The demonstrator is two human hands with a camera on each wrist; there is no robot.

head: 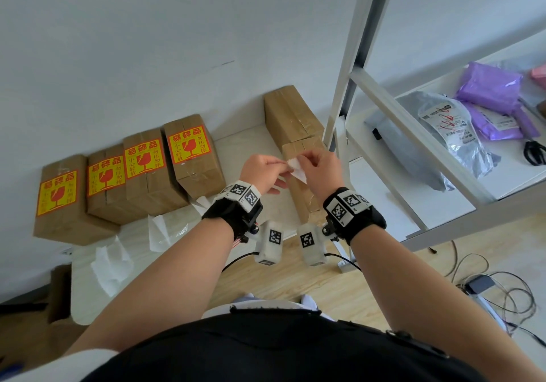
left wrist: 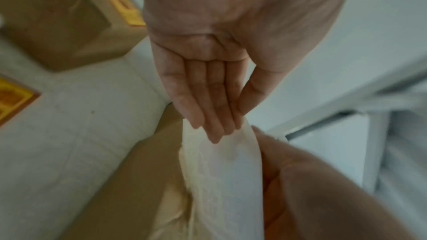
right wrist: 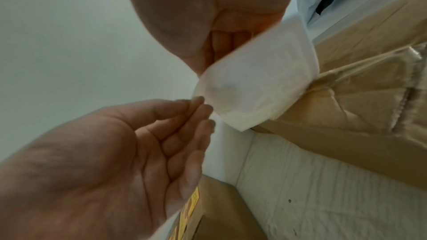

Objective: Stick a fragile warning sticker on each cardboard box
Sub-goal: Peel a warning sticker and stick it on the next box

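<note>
Only the head view takes in the whole layout: four cardboard boxes (head: 130,180) stand in a row against the wall on a white table (head: 245,142), each already wearing a red-and-yellow fragile label (head: 189,144), while two bare boxes (head: 295,133) stand to the right beside a white shelf frame (head: 381,107) holding grey and purple mail bags (head: 490,98). Peeled backing sheets (head: 165,231) lie on the table's near side. Both hands meet above the nearer bare box, sharing a white sticker sheet (head: 297,167) seen from its blank back. The wrist views add what the head view hides. From the left wrist, the left hand (left wrist: 215,79) has its fingers (left wrist: 215,116) nearly straight and pressed together, tips on the top edge of the sheet (left wrist: 226,171), thumb pinching from the other side. From the right wrist, the right hand (right wrist: 208,15) curls its fingers behind the sheet (right wrist: 254,83) and grips it against the thumb, so the paper bows outward; the left hand's (right wrist: 129,152) fingertips nip the sheet's lower corner. Whether the backing has begun to separate there is probably beyond what the blurred close views can settle.
</note>
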